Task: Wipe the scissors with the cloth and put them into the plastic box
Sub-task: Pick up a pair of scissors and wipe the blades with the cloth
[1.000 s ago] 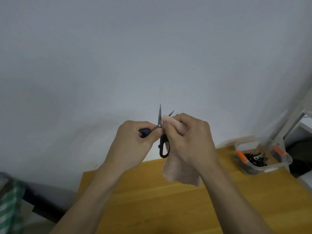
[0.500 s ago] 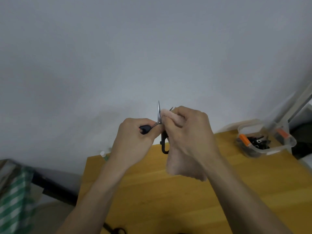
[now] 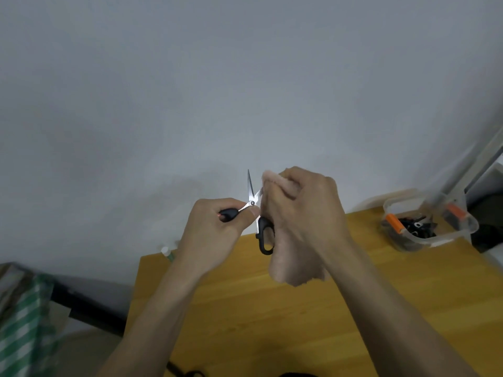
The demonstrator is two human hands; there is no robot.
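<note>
Head view: scissors (image 3: 253, 202) held open in the air above the wooden table (image 3: 245, 308), between the two hands. Left hand (image 3: 215, 229) grips one black handle, fingers curled round it; that blade points straight up. Right hand (image 3: 302, 210) pinches the pink cloth (image 3: 294, 262) round the other blade — the cloth's loose end hangs below the hand, the second handle loop just left of it. Clear plastic box (image 3: 430, 227) with orange latches sits well apart, at the table's far right corner — dark scissors lie inside.

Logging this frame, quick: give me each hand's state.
Left hand: grips one handle of the open scissors.
Right hand: holds the cloth round one blade.
</note>
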